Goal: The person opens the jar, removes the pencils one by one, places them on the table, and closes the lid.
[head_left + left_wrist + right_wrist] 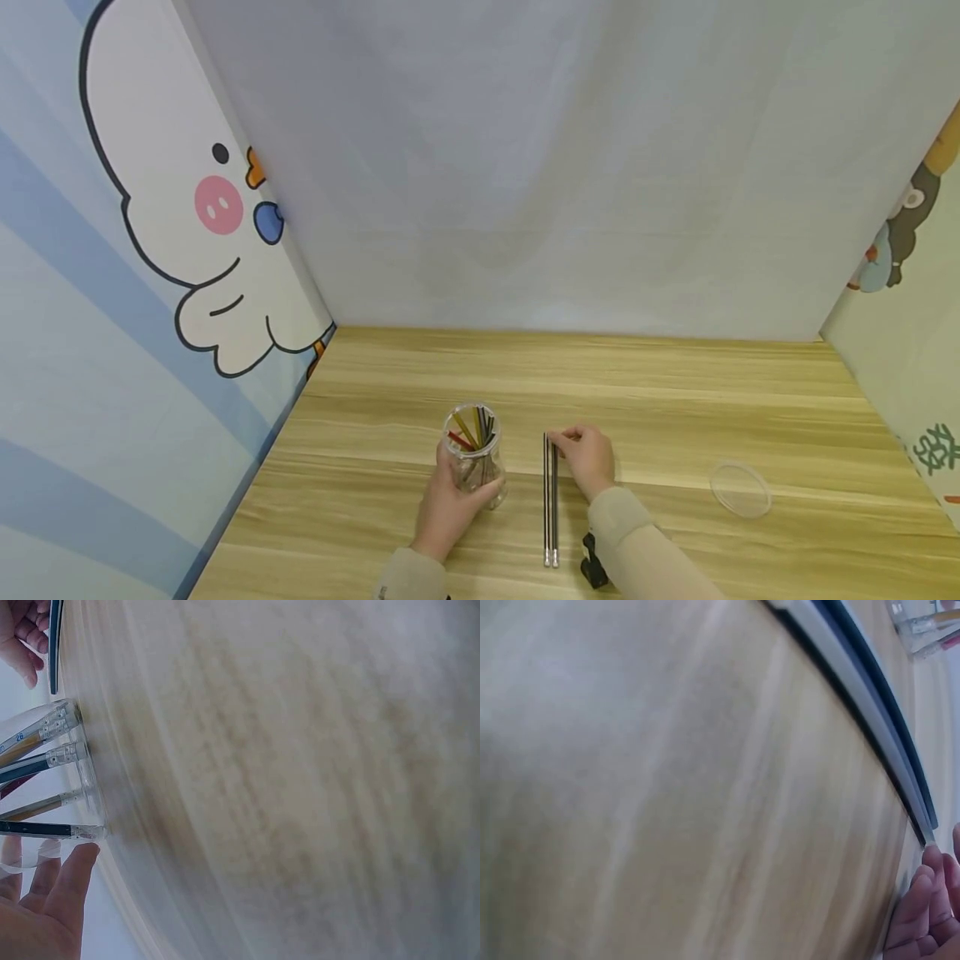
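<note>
My left hand (450,504) grips a clear jar (491,492), its thumb across the front of the wall. Several pencils (45,829) stand tilted in the jar, some yellow, some dark, one red, with clear-looking ends down at the base. To the jar's right, two dark striped pencils (547,500) lie side by side on the table, silvery ends toward me. My right hand (588,458) pinches the far end of the right-hand one between thumb and finger. In the right wrist view its fingertips (931,856) meet that pencil's tip.
A clear round lid (740,490) lies on the wooden table (660,392) to the right. A small black device (593,562) shows beside the right sleeve. A pale sheet (525,167) rises behind the table, and printed panels (150,250) flank it.
</note>
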`<act>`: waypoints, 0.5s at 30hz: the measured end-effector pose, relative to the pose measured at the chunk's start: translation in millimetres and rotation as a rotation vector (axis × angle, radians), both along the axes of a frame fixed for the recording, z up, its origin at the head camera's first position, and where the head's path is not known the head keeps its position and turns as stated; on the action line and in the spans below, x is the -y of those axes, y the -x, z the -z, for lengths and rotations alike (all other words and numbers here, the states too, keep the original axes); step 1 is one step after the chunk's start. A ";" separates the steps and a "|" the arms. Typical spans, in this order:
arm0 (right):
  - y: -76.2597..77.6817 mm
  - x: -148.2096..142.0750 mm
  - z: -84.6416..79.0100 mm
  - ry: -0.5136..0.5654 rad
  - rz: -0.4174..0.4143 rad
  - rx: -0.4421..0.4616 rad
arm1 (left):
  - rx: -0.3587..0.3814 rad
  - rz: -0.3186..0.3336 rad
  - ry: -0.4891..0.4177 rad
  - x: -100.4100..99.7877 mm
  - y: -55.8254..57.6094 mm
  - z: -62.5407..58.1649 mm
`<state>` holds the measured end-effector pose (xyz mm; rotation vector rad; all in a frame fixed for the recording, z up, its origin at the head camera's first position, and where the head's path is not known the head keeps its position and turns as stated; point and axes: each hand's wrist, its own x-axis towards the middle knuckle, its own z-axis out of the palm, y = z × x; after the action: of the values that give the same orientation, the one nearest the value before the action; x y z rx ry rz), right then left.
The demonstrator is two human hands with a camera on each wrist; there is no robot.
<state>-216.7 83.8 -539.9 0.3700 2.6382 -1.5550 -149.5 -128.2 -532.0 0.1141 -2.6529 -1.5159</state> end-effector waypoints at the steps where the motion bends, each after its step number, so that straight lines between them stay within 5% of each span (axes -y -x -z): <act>1: -0.6 -0.5 0.3 0.018 0.004 -0.009 | 0.000 -0.001 0.001 -0.1 0.2 0.1; 15: -10.7 -2.3 -1.7 0.355 0.067 -0.021 | -0.015 0.002 0.006 -0.6 1.9 3.3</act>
<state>-206.0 86.2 -538.1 0.4212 2.3165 -2.0085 -151.4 -127.7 -535.3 0.0994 -2.6467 -1.5026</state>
